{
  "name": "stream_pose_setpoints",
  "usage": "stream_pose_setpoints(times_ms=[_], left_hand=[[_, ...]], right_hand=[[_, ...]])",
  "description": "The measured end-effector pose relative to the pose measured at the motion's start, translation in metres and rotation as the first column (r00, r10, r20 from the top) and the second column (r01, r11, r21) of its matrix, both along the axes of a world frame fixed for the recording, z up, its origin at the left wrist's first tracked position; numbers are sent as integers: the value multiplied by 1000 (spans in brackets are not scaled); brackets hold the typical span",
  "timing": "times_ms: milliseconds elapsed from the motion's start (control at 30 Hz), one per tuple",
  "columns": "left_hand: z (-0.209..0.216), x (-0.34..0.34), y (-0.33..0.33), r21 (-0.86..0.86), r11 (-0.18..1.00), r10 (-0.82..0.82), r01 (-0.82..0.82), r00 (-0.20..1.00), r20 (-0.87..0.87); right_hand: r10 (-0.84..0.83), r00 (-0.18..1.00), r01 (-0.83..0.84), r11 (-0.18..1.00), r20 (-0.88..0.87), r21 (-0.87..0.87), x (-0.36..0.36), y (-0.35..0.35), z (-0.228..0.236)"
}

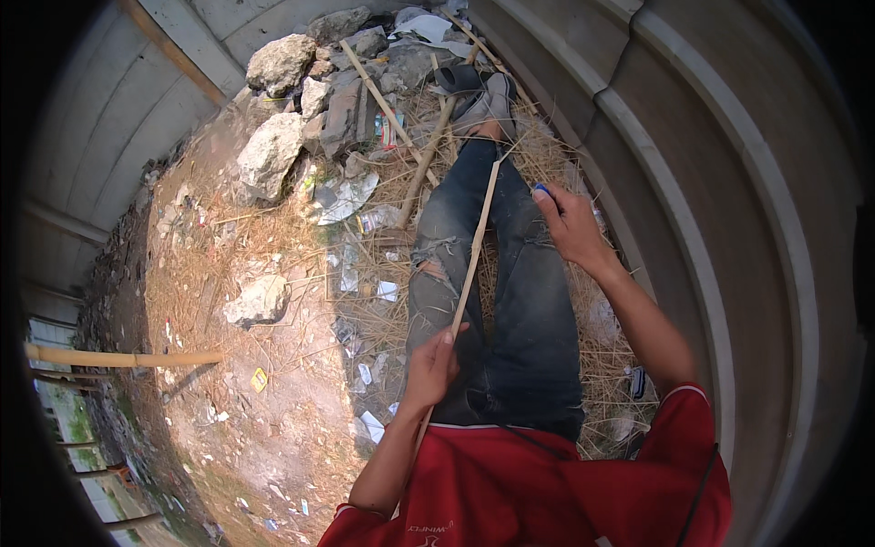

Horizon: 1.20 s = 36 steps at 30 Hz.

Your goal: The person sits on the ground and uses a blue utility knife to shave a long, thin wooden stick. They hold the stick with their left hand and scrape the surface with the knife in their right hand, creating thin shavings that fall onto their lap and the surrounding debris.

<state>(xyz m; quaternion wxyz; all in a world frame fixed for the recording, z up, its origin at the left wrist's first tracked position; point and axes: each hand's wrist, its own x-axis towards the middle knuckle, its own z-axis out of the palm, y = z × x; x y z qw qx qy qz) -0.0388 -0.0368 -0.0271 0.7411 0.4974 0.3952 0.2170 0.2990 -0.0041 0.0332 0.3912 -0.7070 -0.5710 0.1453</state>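
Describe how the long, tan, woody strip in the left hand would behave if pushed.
The long, tan, woody strip probably flexes rather than flops: it runs nearly straight. It seems light, being slender and held by the left hand alone.

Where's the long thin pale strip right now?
In the head view, the pale strip passes through the left hand, over the dark jeans, left of the right hand.

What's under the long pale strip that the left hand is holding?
Beneath the pale strip, the dark, torn jeans can be seen. Whatever lies directly under the left hand is covered, so I can't tell.
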Motion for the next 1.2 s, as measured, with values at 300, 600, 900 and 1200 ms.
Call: stream_pose_setpoints(times_ms=[300,600,900,1200], left_hand=[[24,31,35,-190,981,68,-37,986,155],[26,16,9,-268,962,-6,61,980,200],[44,28,32,-481,870,114,103,909,401],[42,23,33,-475,880,194,-20,927,321]], right_hand=[[401,910,-364,893,104,-264,-112,-42,-13],[49,998,-45,994,37,-97,-43,16,-22],[426,905,-412,885,20,-218,-109,-42,-3],[432,873,-420,902,227,-101,-106,-8,-29]])
